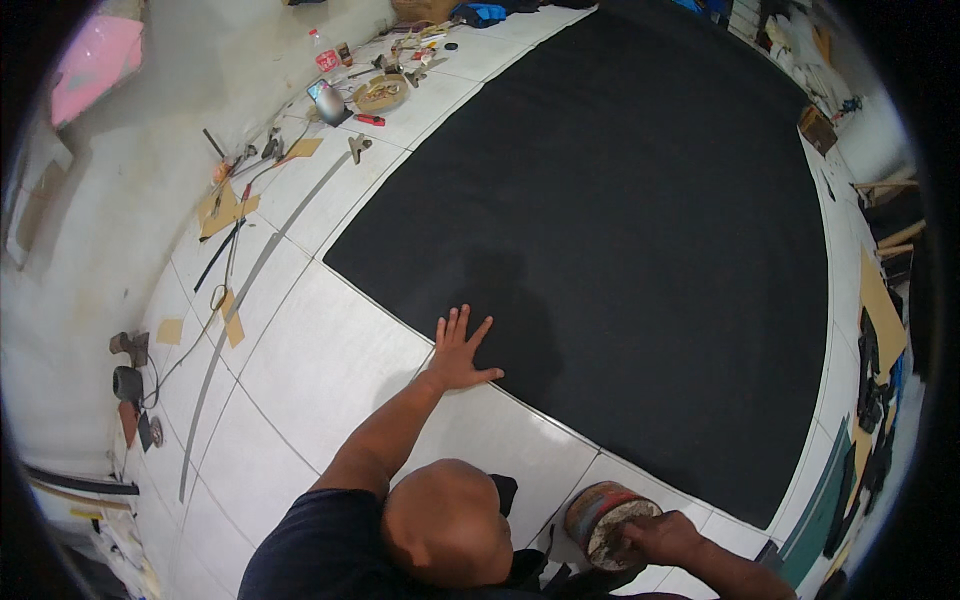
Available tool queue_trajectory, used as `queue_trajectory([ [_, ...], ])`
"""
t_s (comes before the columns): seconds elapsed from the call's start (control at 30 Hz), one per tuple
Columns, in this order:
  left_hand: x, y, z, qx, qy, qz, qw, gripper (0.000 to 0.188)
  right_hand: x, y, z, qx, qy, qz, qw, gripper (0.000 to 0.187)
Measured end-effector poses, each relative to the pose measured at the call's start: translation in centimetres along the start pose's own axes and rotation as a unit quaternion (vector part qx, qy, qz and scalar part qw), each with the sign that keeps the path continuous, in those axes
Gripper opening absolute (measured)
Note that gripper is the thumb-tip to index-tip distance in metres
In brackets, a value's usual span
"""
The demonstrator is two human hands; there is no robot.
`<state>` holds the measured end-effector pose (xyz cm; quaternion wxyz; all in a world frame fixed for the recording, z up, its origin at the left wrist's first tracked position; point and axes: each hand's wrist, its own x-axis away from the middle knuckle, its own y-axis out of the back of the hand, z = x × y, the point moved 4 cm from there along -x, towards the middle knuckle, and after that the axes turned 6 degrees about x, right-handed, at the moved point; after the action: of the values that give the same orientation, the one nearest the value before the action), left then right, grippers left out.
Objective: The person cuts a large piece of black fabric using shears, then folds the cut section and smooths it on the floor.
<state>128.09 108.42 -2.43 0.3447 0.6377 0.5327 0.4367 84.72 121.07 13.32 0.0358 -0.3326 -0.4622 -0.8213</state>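
Observation:
My left hand (462, 358) presses flat on the near edge of a large black sheet (620, 240), its fingers spread. The sheet lies smooth across the white tiles. At the lower right, my right hand (664, 538) is at the mouth of a round tin (606, 508) with reddish, stained sides and a crusted rim. Its fingers are bent down into the tin, so their tips and anything in them are hidden. The tin stands on the floor just off the sheet's near edge, close to my bent knee (440, 525).
A long grey strip (262, 262) lies on the tiles (320, 345) at left. Beyond it are a metal clip (359, 148), a phone (325, 100), a bowl (381, 94) and a bottle (323, 52). A brown block (817, 130) sits at the sheet's far right corner. Scraps line the right wall.

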Motion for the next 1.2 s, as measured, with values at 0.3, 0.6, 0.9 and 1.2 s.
queue_trajectory([
  [0.3,-0.2,0.2,-0.2,0.007,0.013,0.043,0.999,0.109,1.5,-2.6,-1.0,-0.049,-0.072,0.069,0.994,0.044],
  [0.6,-0.5,0.2,-0.4,0.008,0.027,0.058,0.998,0.110,3.9,4.9,-6.8,-0.124,-0.204,-0.352,0.905,0.050],
  [0.9,-1.3,1.9,-2.1,0.005,0.065,0.110,0.992,0.111,0.3,9.1,-16.0,-0.156,-0.248,-0.370,0.882,0.042],
  [1.2,2.8,4.5,-12.5,0.137,0.221,0.127,0.957,0.089,-0.3,13.5,-13.2,-0.249,-0.304,-0.201,0.898,0.053],
])
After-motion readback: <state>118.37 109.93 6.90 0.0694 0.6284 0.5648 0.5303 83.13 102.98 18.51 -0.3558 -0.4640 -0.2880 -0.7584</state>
